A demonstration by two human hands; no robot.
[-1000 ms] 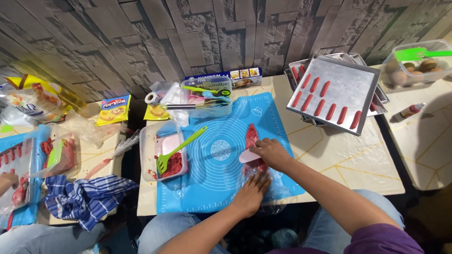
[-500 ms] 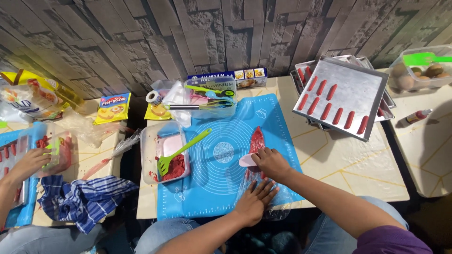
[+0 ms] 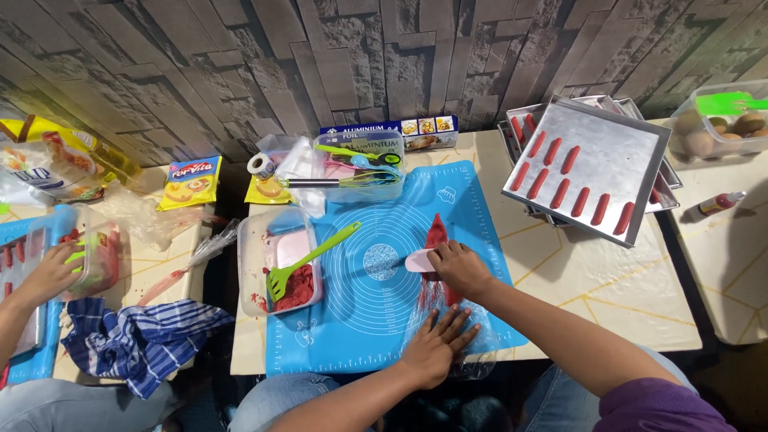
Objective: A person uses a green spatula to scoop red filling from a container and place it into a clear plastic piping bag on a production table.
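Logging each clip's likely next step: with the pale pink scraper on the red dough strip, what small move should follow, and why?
Probably draw the pale pink scraper down through the red dough strip to cut off a piece. The right hand holds the scraper at the strip's lower end, the left hand lies flat on clear plastic sheet on the blue silicone mat, and the metal tray already carries similar red sticks.

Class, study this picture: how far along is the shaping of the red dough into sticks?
Done: ten red sticks lie in rows on the metal tray. In hand: the right hand works a pink scraper on red dough while the left hand presses clear plastic. Left: more red dough in the container.
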